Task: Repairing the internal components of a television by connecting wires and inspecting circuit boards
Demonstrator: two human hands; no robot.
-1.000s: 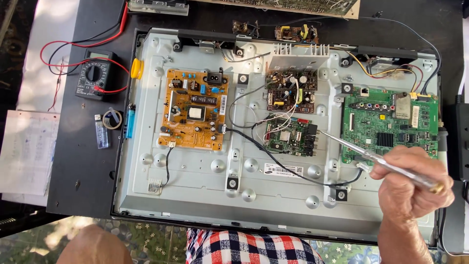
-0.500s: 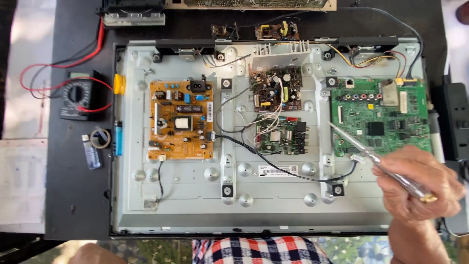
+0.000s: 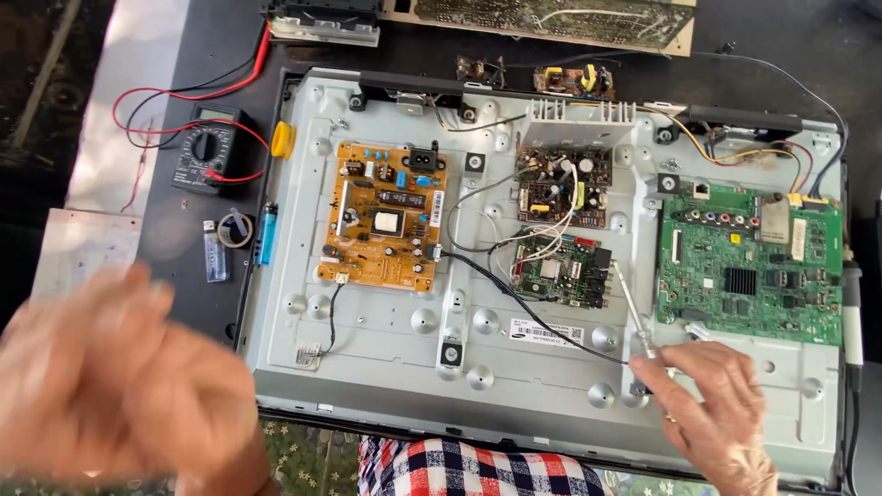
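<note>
Head view: right hand fingers pinching screwdriver above metal panel; left hand blurred, fingers' state unclear.

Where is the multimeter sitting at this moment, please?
In the head view, the black multimeter lies at upper left on the dark table, just outside the metal chassis, with red leads looping around it.

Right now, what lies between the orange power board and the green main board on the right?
In the head view, two smaller circuit boards with white wires, and the metal probe held in the right hand.
</note>
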